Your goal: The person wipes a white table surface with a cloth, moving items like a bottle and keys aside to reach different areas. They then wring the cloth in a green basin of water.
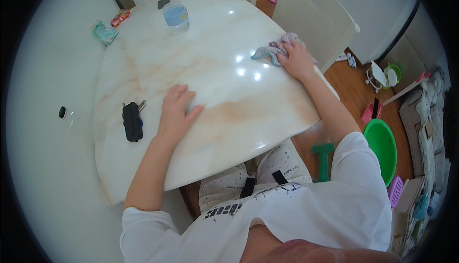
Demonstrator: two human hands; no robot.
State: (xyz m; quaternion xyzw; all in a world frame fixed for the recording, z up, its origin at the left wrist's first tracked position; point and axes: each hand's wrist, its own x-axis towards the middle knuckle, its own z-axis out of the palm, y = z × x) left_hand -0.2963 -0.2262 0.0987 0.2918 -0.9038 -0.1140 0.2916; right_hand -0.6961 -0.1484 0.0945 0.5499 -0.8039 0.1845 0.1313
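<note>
My right hand [297,61] presses on a crumpled grey-pink cloth [274,51] with a teal edge, at the right rim of the marble-patterned table [215,69]. Its fingers are bent over the cloth, part of which is hidden beneath them. My left hand [176,114] rests flat on the tabletop with its fingers a little apart and nothing in it. Just left of that hand lies a black key case [132,121] with metal keys sticking out at its top.
Toward the far end stand a clear plastic jar [176,16] with a blue band and a dark flat object [164,3]. Two small packets, teal [105,32] and red [120,18], lie by the left wall. Chairs [312,19] border the right side. A green basin [381,152] sits on the floor.
</note>
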